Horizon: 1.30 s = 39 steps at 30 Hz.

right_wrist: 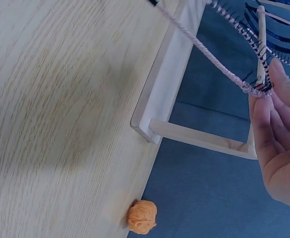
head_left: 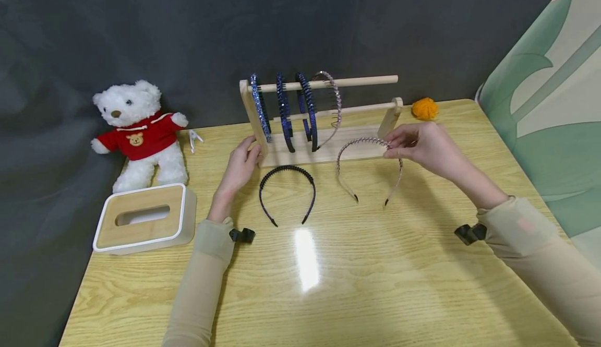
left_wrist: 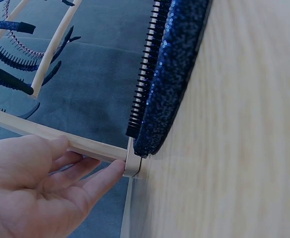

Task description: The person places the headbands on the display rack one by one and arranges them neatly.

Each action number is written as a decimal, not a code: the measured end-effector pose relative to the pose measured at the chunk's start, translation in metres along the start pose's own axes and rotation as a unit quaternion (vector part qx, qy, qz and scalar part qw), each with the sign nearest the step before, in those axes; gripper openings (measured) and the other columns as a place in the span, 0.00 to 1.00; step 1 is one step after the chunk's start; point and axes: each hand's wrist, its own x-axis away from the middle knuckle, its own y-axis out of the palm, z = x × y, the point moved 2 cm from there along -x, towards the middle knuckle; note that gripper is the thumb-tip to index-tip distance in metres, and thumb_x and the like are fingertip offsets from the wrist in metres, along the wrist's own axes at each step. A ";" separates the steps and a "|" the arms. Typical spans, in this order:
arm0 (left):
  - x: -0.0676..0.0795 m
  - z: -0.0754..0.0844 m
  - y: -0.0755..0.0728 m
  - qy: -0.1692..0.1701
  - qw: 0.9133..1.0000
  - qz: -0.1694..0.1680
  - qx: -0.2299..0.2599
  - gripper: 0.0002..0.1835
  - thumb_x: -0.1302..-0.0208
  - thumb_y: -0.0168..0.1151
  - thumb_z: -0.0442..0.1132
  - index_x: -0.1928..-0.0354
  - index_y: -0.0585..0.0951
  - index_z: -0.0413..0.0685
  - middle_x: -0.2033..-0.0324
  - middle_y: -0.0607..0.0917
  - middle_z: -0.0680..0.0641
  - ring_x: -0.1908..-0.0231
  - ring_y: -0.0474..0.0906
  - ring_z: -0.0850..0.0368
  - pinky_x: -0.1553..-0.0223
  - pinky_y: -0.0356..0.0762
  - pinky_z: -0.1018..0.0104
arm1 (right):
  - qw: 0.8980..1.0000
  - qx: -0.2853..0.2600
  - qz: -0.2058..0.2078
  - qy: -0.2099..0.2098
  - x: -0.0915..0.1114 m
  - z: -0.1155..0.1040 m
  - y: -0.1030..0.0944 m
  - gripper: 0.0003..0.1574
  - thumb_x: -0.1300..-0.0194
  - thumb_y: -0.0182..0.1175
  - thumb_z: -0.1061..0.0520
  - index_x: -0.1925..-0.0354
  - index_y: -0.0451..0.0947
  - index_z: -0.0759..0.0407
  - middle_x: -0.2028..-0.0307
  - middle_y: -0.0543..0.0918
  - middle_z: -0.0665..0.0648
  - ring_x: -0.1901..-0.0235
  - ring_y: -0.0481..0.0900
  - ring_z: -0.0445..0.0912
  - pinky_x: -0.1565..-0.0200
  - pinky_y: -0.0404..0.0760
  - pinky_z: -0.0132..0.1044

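Observation:
A wooden headband rack (head_left: 324,157) with two bars stands at the back of the table. My left hand (head_left: 241,165) holds its left upright low down; in the left wrist view, the thumb and fingers (left_wrist: 107,181) lie on either side of that wood. My right hand (head_left: 424,146) pinches a pink beaded headband (head_left: 345,151) by its right side, ends downward, in front of the rack. The right wrist view shows thumb and fingertips closed on this toothed headband (right_wrist: 214,60). A black toothed headband (head_left: 287,168) lies on the table between the hands.
Several blue headbands (head_left: 307,102) and one pink headband (head_left: 337,96) hang on the rack. At left are a white teddy bear (head_left: 141,133), a small white clip (head_left: 193,141) and a tissue box (head_left: 145,216). An orange ball (head_left: 424,108) sits at the back right.

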 end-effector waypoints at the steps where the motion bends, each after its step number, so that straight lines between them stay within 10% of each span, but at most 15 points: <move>1: 0.000 0.000 0.000 0.001 1.000 0.000 0.001 0.24 0.11 0.45 0.37 0.22 0.66 0.33 0.31 0.75 0.28 0.36 0.80 0.34 0.36 0.84 0.51 | 1.000 -0.001 0.000 0.003 0.000 0.000 0.000 0.15 0.42 0.82 0.63 0.57 0.90 0.65 0.69 0.89 0.55 0.71 0.81 0.37 0.69 0.77 0.19; 39: -0.001 -0.001 0.001 -0.005 1.000 0.002 0.022 0.25 0.12 0.45 0.36 0.21 0.66 0.32 0.27 0.71 0.28 0.34 0.78 0.33 0.35 0.83 0.55 | 0.987 -0.127 0.007 0.098 0.007 -0.009 -0.014 0.18 0.38 0.79 0.66 0.52 0.86 0.71 0.69 0.89 0.49 0.71 0.86 0.40 0.70 0.85 0.26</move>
